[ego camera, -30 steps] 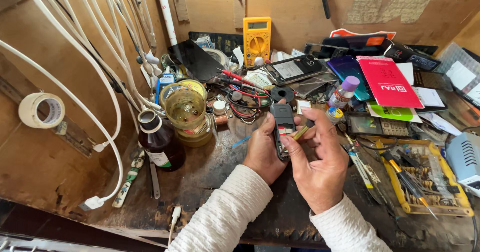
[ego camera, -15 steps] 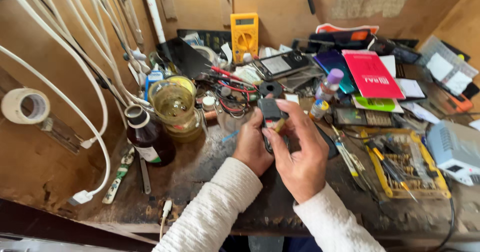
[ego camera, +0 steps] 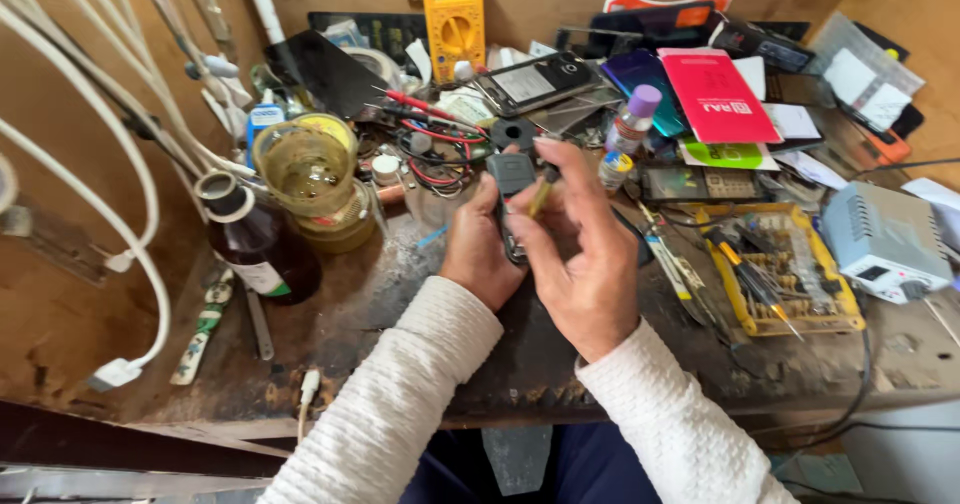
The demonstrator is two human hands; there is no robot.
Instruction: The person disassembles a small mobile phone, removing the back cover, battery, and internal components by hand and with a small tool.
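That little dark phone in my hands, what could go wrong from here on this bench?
The dark phone is pinched between left hand and right hand above the cluttered bench; a slip could drop it among loose parts. An elbow might also knock the open jar or brown bottle.

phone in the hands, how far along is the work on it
Done: little can be told; the small dark phone is off the bench and upright in the left hand. In hand: the right hand holds a thin yellowish tool against its side. Left: the phone looks closed; the tools in the yellow tray lie unused.
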